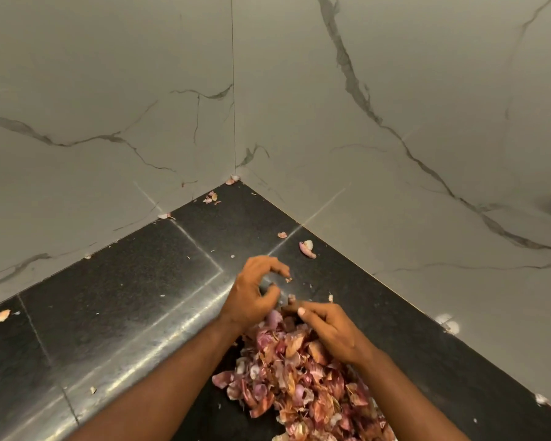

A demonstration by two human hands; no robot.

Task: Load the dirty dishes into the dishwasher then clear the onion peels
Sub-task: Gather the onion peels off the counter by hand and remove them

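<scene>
A heap of pink and brown onion peels (303, 380) lies on the black stone counter (134, 313), reaching to the lower edge of the view. My left hand (255, 292) hovers at the far end of the heap, fingers curled and apart like a claw, with a small scrap near its fingertips. My right hand (326, 329) rests on top of the heap, fingers bent down into the peels; whether it grips any I cannot tell. No dishes or dishwasher are in view.
Stray peels lie scattered: a larger piece (306, 248) near the right wall, bits (211, 197) toward the corner, one (2, 315) at far left. Grey-veined marble walls (395, 106) meet at a corner behind the counter.
</scene>
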